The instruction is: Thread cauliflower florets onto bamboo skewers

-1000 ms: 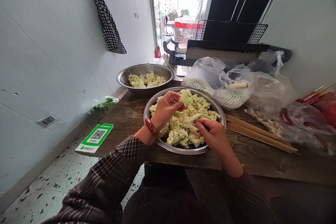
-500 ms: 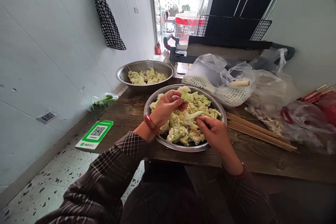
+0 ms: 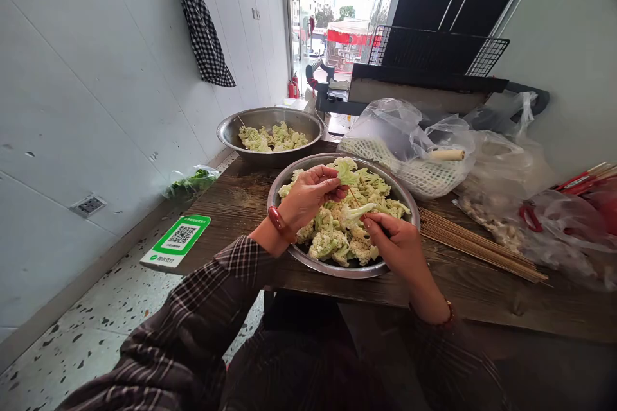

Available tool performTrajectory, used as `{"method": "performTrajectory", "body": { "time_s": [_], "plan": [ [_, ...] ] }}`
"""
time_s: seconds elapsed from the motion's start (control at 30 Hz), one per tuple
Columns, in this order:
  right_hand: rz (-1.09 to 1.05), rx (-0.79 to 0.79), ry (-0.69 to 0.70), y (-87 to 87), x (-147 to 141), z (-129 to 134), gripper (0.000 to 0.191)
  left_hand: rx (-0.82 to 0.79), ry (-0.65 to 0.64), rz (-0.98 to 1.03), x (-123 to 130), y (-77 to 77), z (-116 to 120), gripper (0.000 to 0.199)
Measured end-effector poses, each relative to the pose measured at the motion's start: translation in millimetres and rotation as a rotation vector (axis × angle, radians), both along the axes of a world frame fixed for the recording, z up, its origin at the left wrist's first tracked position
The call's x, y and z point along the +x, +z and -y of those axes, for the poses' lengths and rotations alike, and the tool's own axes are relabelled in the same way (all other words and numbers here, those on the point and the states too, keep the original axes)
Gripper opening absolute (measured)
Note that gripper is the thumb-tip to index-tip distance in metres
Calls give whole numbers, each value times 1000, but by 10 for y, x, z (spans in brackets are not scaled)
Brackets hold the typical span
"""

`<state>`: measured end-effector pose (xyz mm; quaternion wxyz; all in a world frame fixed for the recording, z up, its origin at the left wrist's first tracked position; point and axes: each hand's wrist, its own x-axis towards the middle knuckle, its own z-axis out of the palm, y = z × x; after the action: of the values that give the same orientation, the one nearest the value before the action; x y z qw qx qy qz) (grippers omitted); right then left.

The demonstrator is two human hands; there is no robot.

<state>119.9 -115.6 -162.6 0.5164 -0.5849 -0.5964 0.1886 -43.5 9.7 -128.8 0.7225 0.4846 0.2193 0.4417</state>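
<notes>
Over a metal bowl point(image 3: 348, 273) heaped with cauliflower florets point(image 3: 332, 237), I hold both hands close together. My left hand point(image 3: 315, 196) is closed, its fingertips pinching a pale green cauliflower floret point(image 3: 347, 170). A thin bamboo skewer point(image 3: 353, 194) slants from those fingers down toward my right hand point(image 3: 398, 244). That hand is closed on the skewer's lower part, beside a second floret point(image 3: 357, 212) with a long pale stem. The skewer's tips are hidden by fingers and florets.
A second metal bowl point(image 3: 270, 114) with cauliflower stands behind left. Bamboo skewers point(image 3: 482, 245) lie in a pile on the wooden table point(image 3: 231, 196), right of the near bowl. Plastic bags point(image 3: 409, 148) crowd the back right. A green QR-code card point(image 3: 178, 241) lies at the left edge.
The whole view has shifted slightly, so things appear a little farther right. Both hands keep nearly the same pose and grip.
</notes>
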Motion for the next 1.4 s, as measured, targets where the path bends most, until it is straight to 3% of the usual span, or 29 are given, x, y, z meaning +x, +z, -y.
{"method": "performTrajectory", "body": {
  "time_s": [0.4, 0.7, 1.07, 1.4],
  "plan": [
    [52, 79, -75, -39, 0, 12, 26, 14, -59, -28, -5, -46, -10, 42],
    [106, 129, -67, -65, -7, 10, 24, 163, 5, -129, 35, -25, 52, 30],
    [121, 142, -81, -86, -21, -5, 23, 176, 96, -135, 73, 7, 107, 19],
    [191, 216, -109, -98, -13, 4, 21, 237, 43, -184, 30, 21, 84, 14]
  ]
}}
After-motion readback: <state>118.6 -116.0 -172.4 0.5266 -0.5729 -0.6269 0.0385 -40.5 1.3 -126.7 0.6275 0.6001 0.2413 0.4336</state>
